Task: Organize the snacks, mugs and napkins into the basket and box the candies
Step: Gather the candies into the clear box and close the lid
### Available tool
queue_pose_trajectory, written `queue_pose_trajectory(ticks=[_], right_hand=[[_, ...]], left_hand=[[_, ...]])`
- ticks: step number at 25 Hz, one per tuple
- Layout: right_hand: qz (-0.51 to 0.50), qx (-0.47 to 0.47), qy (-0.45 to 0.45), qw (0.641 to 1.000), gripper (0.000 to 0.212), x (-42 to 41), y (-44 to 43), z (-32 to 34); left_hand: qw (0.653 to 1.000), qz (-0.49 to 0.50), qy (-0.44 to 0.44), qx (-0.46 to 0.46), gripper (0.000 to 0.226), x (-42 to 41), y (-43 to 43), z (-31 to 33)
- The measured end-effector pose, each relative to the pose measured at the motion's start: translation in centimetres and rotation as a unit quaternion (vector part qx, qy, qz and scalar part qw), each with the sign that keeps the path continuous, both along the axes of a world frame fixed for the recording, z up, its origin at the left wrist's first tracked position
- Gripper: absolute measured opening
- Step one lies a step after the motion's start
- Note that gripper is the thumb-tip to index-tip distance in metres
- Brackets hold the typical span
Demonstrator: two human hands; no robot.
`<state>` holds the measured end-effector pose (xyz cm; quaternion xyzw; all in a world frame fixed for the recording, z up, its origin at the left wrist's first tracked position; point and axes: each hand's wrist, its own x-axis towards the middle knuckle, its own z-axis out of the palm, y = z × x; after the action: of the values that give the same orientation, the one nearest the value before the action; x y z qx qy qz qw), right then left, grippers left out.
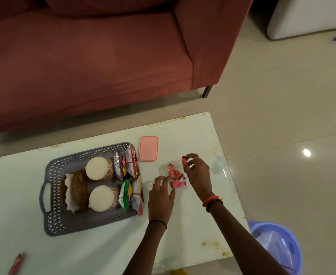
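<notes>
A grey perforated basket (67,221) on the table holds two white mugs (99,168), a wicker napkin holder with napkins (76,190) and several snack packets (127,165). To its right stands a clear plastic box (164,168) with several red and pink candies (176,176) inside. My right hand (198,173) pinches one red candy (184,160) just above the box. Fingers of my left hand (161,197) touch the box's near left side. The pink lid (148,148) lies flat behind the box.
A red wrapper (16,263) lies at the table's near left corner. A maroon sofa (87,62) stands behind the table (193,231). A blue bin with a plastic liner (276,247) sits on the floor at the right.
</notes>
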<state>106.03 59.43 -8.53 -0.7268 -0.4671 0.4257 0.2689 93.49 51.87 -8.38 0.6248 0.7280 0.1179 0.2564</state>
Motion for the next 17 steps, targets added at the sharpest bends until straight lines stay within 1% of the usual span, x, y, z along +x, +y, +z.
queue_pose_trajectory(ticks=[2, 5, 7, 9, 13, 15, 17], right_hand=[[0.027, -0.022, 0.002, 0.999, 0.024, -0.9, -0.5, 0.3], [0.070, -0.039, -0.031, 0.996, 0.032, -1.3, -1.2, 0.9], [0.064, -0.025, -0.044, 0.997, 0.024, -1.3, -1.5, 1.2], [0.054, -0.016, -0.061, 0.997, 0.016, -1.7, -2.3, 1.4], [0.056, -0.009, -0.127, 0.990, 0.017, -3.9, -8.1, 1.3], [0.084, 0.002, -0.132, 0.988, 0.011, -5.4, -12.0, 1.1], [0.121, 0.006, -0.118, 0.986, 0.008, -8.4, -15.4, 1.1]], left_hand=[[1.000, 0.007, -0.010, -0.005, 0.035, -0.4, -0.8, 0.7], [0.999, 0.026, -0.030, -0.009, 0.035, -1.0, -2.2, 1.9], [0.998, 0.035, -0.044, 0.002, 0.033, -1.6, -3.1, 2.6], [0.996, 0.043, -0.081, 0.011, 0.031, -2.3, -4.1, 3.4], [0.987, 0.064, -0.139, 0.055, 0.026, -5.9, -7.0, 5.1], [0.981, 0.095, -0.153, 0.077, 0.024, -8.5, -8.8, 5.6], [0.973, 0.142, -0.148, 0.102, 0.022, -12.4, -11.4, 5.8]])
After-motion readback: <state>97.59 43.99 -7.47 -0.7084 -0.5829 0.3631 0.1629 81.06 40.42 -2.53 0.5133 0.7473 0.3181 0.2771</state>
